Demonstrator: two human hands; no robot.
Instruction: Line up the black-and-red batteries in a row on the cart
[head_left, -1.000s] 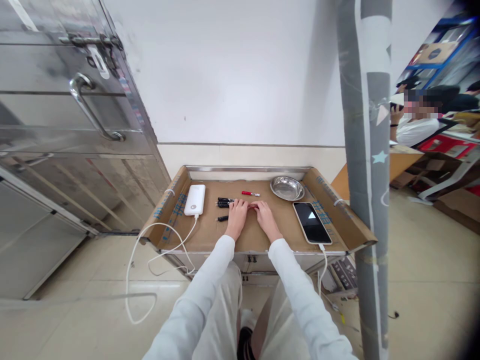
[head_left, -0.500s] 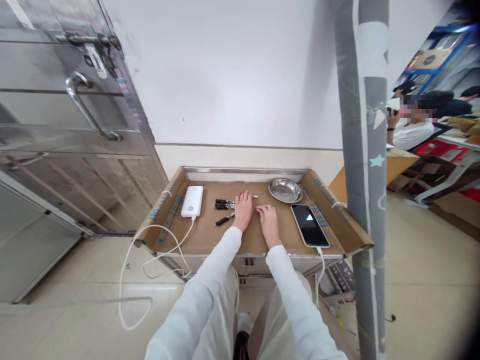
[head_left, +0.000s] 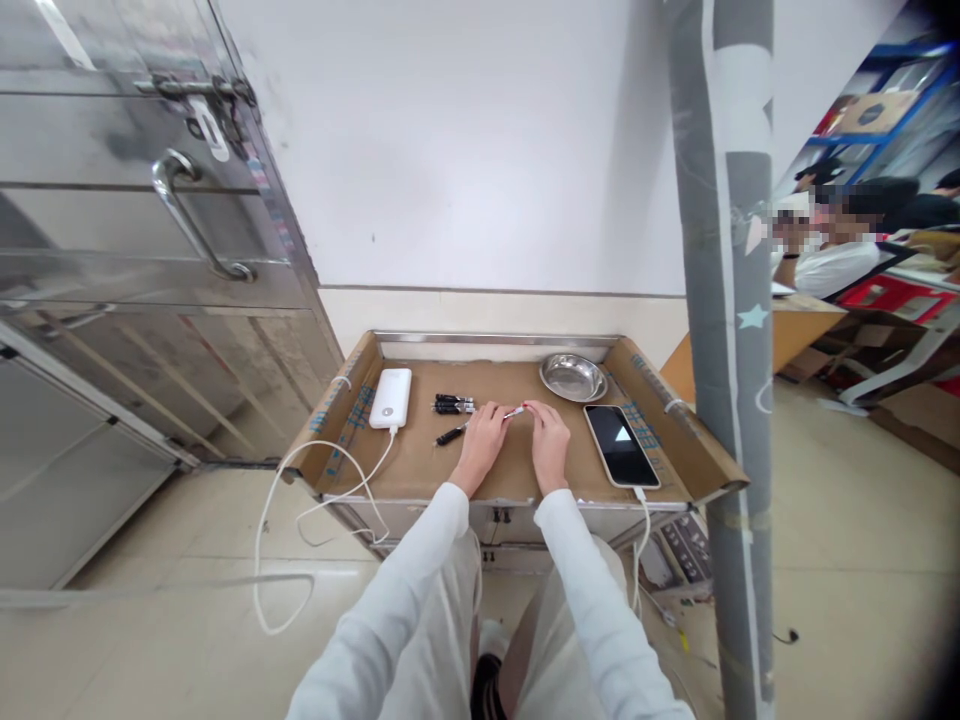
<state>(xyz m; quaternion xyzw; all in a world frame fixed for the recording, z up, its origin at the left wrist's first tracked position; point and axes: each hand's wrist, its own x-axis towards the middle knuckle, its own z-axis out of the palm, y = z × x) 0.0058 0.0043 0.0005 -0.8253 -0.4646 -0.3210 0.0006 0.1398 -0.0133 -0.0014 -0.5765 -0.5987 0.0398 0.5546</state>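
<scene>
Head | left hand point(head_left: 486, 440), right hand point(head_left: 551, 440) — fingertips pinched on red pen point(head_left: 514, 412) | near: black pens point(head_left: 453, 405), dish point(head_left: 574, 378), phone point(head_left: 621, 446)

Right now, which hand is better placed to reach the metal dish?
Right hand, probably: it is nearer the metal dish. The left hand is farther, beside the black pens. Both are at the red pen.
</scene>
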